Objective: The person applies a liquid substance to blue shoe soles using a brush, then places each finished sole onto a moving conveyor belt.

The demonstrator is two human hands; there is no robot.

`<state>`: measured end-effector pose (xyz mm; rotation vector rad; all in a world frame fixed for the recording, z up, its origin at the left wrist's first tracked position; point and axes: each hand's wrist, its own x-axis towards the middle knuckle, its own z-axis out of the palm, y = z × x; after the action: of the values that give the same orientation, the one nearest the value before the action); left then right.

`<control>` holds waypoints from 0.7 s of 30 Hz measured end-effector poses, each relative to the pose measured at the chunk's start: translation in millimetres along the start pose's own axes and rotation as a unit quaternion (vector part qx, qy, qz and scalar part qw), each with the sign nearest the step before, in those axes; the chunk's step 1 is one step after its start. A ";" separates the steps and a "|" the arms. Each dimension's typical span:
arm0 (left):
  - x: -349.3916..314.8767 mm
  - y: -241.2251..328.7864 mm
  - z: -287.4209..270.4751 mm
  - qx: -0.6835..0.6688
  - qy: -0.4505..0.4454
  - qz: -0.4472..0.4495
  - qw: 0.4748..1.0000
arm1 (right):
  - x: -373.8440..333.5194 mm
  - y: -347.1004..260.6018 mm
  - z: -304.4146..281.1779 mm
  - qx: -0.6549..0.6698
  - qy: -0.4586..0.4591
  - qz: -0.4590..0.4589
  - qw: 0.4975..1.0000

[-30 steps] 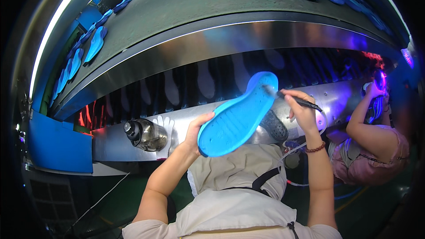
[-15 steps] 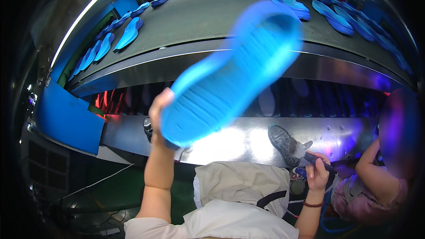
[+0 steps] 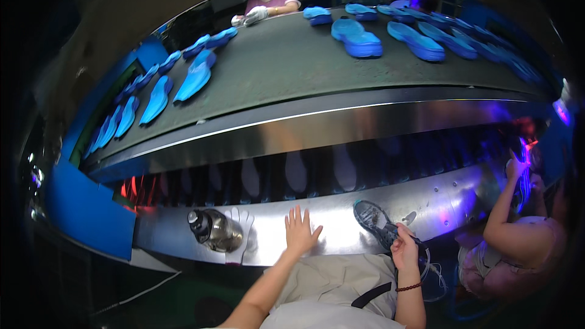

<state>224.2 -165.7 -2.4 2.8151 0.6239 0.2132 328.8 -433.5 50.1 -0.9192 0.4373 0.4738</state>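
Observation:
My left hand (image 3: 299, 232) is over the shiny metal ledge (image 3: 329, 213), fingers spread, holding nothing. My right hand (image 3: 404, 250) is closed around the dark handle of a brush, mostly hidden by the fingers; its bristles cannot be made out. Just left of that hand, a dark grey shoe (image 3: 372, 217) lies on the ledge with its toe pointing away. On the ledge to the left, a bottle with a black cap (image 3: 219, 231) lies beside a white glove (image 3: 246, 231). Past the ledge, blue shoe soles (image 3: 356, 39) lie on the dark conveyor belt (image 3: 268, 67).
Several more blue soles (image 3: 159, 99) line the belt's left side, others its right. A raised metal edge (image 3: 292, 122) separates the belt from a dark slot below. At right a co-worker's arm (image 3: 503, 198) reaches forward; a person in pink (image 3: 274, 3) works across the belt.
The blue sole held up in my left hand is gone from it, and that hand has come down open over the ledge. My view has shifted, showing more of the bottle and glove.

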 end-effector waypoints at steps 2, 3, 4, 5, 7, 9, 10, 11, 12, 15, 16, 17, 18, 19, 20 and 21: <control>-40.7 -15.5 66.4 -0.043 -0.045 -0.082 0.995 | 7.1 5.3 -4.5 -0.008 -0.008 0.006 1.000; -47.6 -12.7 75.3 -0.046 -0.047 -0.094 0.993 | 11.5 7.4 -7.3 -0.004 0.004 0.010 1.000; -50.4 -9.1 76.7 -0.045 -0.049 -0.102 0.993 | 13.2 7.6 -7.4 -0.012 0.004 0.019 1.000; -51.2 -8.6 74.6 -0.042 -0.054 -0.102 0.992 | 12.6 5.3 -6.9 -0.016 0.009 0.024 1.000; -54.8 -16.7 71.7 -0.029 -0.047 -0.098 0.994 | 16.4 12.8 -11.9 -0.011 0.009 0.042 0.999; -54.0 -9.2 66.0 -0.031 -0.048 -0.106 0.993 | 26.6 21.9 -16.7 0.001 0.009 0.062 0.998; -51.9 -5.8 64.7 -0.033 -0.050 -0.103 0.993 | 26.3 20.8 -15.8 0.003 0.019 0.062 0.998; -50.9 -4.3 64.3 -0.034 -0.051 -0.103 0.993 | 26.0 19.9 -14.7 0.004 0.027 0.063 0.998; -50.5 -3.1 65.6 -0.036 -0.051 -0.105 0.993 | 26.5 18.3 -15.4 0.002 0.033 0.066 0.997; -48.1 -2.2 69.3 -0.038 -0.052 -0.099 0.993 | 25.6 16.8 -16.6 0.007 0.044 0.063 0.997; -47.3 -2.0 68.8 -0.041 -0.052 -0.097 0.993 | 25.1 16.7 -15.8 0.008 0.049 0.065 0.997; -47.4 -1.7 68.2 -0.039 -0.052 -0.097 0.993 | 26.6 18.0 -16.7 0.007 0.049 0.070 0.996; -48.0 -1.0 67.4 -0.038 -0.052 -0.098 0.993 | 28.8 19.8 -18.7 0.005 0.049 0.076 0.996; -48.2 -1.7 66.2 -0.036 -0.049 -0.100 0.993 | 31.7 21.8 -19.1 0.003 0.046 0.081 0.996; -49.3 -3.2 65.5 -0.037 -0.050 -0.104 0.993 | 34.5 24.0 -19.5 0.003 0.042 0.086 0.995; -51.1 -5.4 64.5 -0.039 -0.050 -0.110 0.992 | 37.1 27.0 -20.2 0.003 0.037 0.093 0.995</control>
<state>188.8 -196.6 -70.2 2.6368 0.8750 0.0538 340.7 -428.8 1.7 -0.8972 0.5948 0.6082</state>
